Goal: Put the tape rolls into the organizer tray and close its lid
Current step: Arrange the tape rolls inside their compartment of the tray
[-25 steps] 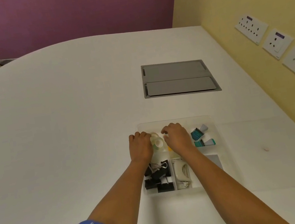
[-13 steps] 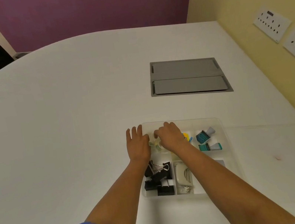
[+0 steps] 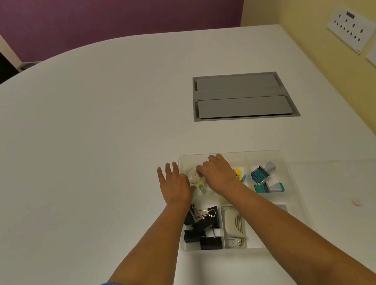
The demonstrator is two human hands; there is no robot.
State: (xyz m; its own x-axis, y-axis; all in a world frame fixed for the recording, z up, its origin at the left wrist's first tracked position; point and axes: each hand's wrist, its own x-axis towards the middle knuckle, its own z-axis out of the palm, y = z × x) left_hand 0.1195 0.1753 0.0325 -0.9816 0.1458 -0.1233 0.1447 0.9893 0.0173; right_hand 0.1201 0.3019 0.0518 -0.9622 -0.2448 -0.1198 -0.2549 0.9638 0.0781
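Observation:
A clear plastic organizer tray [image 3: 284,158] lies on the white table, lid off. Small clear tape rolls [image 3: 196,181] sit in its far left compartment, partly hidden between my hands. My right hand [image 3: 217,173] is curled over the rolls, fingertips touching them. My left hand [image 3: 173,185] lies flat at the tray's left edge, fingers spread, thumb side against the rolls. The clear lid [image 3: 352,179] lies flat on the table to the right of the tray.
Other compartments hold black binder clips [image 3: 202,227], a beige hole punch [image 3: 233,228], coloured sticky notes [image 3: 239,173] and teal stamps [image 3: 263,177]. A grey cable hatch [image 3: 241,96] is set into the table beyond. Wall sockets [image 3: 351,26] line the yellow wall at right.
My left hand has opened and slid left off the rolls to the tray's edge. My right hand has shifted left over the rolls. The camera view has drifted left.

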